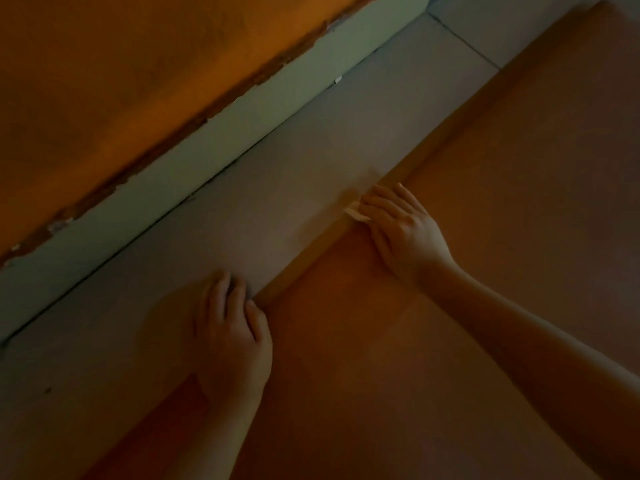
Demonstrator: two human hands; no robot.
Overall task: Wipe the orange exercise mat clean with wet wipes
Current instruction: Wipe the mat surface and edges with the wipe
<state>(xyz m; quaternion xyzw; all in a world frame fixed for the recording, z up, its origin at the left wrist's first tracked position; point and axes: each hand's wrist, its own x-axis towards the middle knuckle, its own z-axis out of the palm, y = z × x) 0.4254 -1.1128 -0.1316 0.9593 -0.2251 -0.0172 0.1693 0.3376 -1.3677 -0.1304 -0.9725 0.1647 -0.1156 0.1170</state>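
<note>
**Edge cleanup — dim shot**

The orange mat (pixel 502 202) is laid on the grey floor (pixel 277 188), from 1 to 6 o'clock. Near centre a white wipe (pixel 356 214) is pressed onto its edge by the right hand (pixel 401 230), fingers together. At 7 o'clock the left hand (pixel 232 327) is rested on that edge — fingers bent, grip unclear.

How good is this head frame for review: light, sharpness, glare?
Head view: very dim, warm orange cast, no glare; soft throughout, the orange mat smeared at its far corner; the wet wipe is only a pale sliver by the right hand.
</note>
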